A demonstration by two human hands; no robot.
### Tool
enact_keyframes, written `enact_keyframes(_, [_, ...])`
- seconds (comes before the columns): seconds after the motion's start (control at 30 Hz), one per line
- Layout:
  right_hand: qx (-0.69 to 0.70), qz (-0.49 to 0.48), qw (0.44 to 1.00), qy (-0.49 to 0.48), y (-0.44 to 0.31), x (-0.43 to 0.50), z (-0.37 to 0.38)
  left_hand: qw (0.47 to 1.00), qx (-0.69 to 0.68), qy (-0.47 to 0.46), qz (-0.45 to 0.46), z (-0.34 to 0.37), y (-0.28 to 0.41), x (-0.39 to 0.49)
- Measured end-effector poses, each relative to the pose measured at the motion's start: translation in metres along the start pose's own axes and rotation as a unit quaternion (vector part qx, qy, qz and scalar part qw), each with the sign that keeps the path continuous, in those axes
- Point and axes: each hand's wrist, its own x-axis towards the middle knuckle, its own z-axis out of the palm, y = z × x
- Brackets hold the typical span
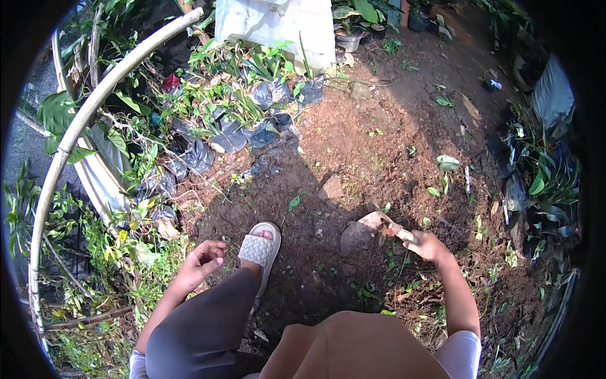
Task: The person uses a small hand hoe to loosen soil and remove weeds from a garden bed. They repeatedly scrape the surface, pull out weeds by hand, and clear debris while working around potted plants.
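Observation:
My right hand (427, 246) grips the handle of a soil-caked digging tool (378, 222), which looks like a short-handled hoe. Its broad blade rests at the dark soil (312, 256), and dirt hides where the blade's edge ends. On the other side, my left hand (201, 263) holds nothing, its fingers loosely curled and apart. It hangs left of my sandalled foot (258, 246), close to my knee. Just beyond the tool lies a flat brown stone or clod (331, 188).
Plants in black plastic bags (232, 132) line the left, behind a bent bamboo pole (90, 111). A pale sheet or slab (289, 33) and a potted plant (349, 41) stand at the far side. More leafy plants (544, 180) border the right. Loose leaves (447, 162) lie on the soil.

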Motion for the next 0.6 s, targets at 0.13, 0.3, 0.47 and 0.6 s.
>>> enact_keyframes(0.13, [0.035,0.021,0.998,0.050,0.042,-0.075,-0.047,1.000,0.020,-0.006,-0.014,-0.001,0.002,-0.003])
enact_keyframes(0.3, [0.325,0.007,0.943,0.069,-0.032,0.008,-0.023,1.000,0.006,-0.024,-0.008,0.022,0.011,0.007])
enact_keyframes(0.47, [0.262,0.044,0.939,0.218,-0.122,0.158,0.013,0.998,0.013,-0.056,0.013,0.036,0.021,0.014])
enact_keyframes(0.6, [0.286,0.026,0.945,0.159,-0.090,0.151,0.019,0.999,-0.020,-0.048,0.003,0.034,0.012,0.011])
